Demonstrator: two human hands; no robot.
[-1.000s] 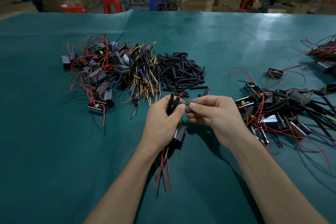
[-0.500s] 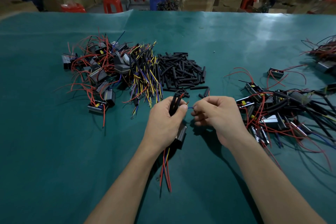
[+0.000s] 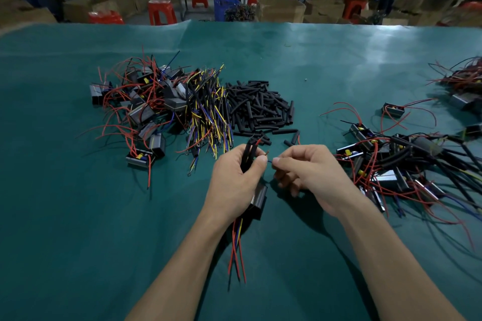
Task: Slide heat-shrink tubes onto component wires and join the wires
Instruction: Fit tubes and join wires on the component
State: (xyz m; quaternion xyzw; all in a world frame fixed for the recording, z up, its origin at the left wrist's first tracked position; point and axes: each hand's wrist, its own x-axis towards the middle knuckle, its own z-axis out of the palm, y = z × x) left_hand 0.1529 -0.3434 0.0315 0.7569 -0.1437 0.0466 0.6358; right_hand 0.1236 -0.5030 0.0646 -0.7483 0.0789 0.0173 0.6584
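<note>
Right hand [image 3: 310, 174] has pulled off the left hand [image 3: 234, 180], pinching a thin blue wire [image 3: 269, 161]; left fingers grip 2 tubed leads [image 3: 249, 154], so I judge joining comes next: align bare ends.

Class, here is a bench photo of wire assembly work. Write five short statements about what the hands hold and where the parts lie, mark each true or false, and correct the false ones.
1. The left hand grips black tubes upright. True.
2. The right hand lies flat and open on the table. False: its fingertips pinch a thin blue wire between the hands.
3. The pile of loose black tubes lies beyond the hands. True.
4. The table cover is red. False: it is teal green.
5. A black component sits under the left hand, red wires trailing toward the person. True.
</note>
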